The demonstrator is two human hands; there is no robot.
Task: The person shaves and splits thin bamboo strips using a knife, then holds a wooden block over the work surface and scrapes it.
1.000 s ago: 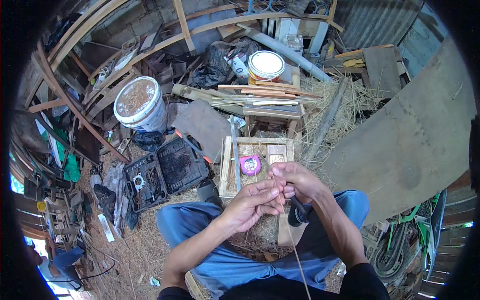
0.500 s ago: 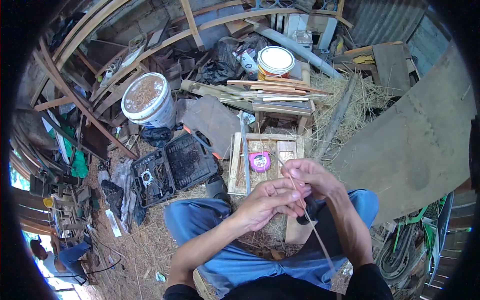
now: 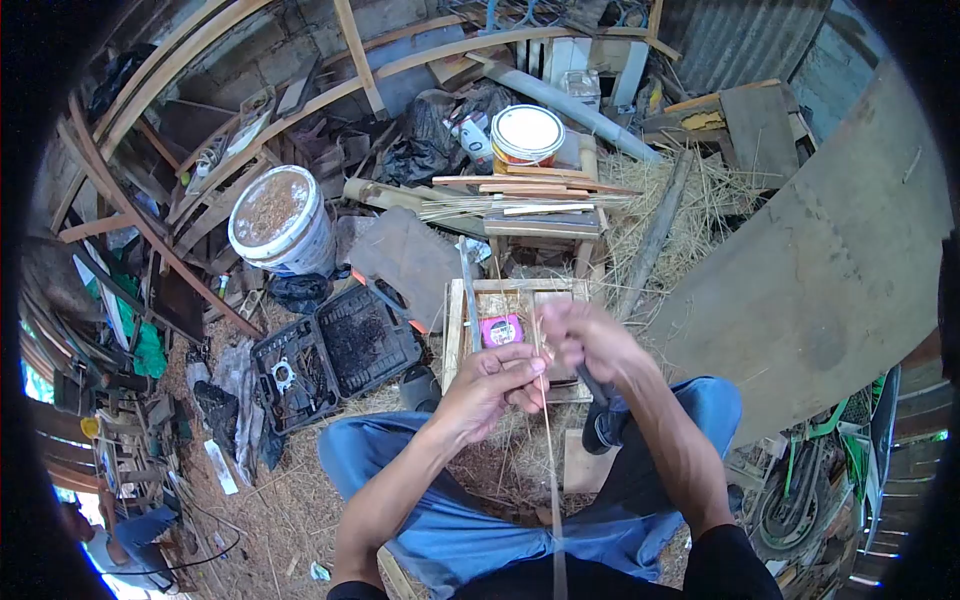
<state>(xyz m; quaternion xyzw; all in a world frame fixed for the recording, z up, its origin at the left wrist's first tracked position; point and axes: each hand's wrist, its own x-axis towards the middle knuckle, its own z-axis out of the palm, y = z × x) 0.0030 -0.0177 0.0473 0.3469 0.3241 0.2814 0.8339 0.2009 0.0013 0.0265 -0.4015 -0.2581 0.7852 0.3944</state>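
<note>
A long, thin, pale strip (image 3: 549, 450), which looks like split bamboo or cane, runs from near my lap up through my left hand (image 3: 495, 388). My left fingers are closed on it in a pinch. Beside its upper end is my right hand (image 3: 592, 340), smeared by motion, so its fingers and anything in them are unclear. Just below that hand is a dark, narrow piece (image 3: 594, 385); whether I hold it cannot be made out. Past my hands, a pink tape measure (image 3: 501, 331) lies in a shallow wooden frame (image 3: 455, 325), by a grey metal bar (image 3: 468, 285).
An open black tool case (image 3: 368, 335) lies left of the frame. Behind it stands a white bucket (image 3: 283, 225). Wood strips lie on a small bench (image 3: 540, 224), near a lidded tub (image 3: 527, 135). A large flat board (image 3: 790, 280) leans at right. A person (image 3: 130, 545) sits far left.
My right hand has moved up and left, away from its place against my left hand, and is now blurred. The strip stands more upright. The whole view has shifted slightly.
</note>
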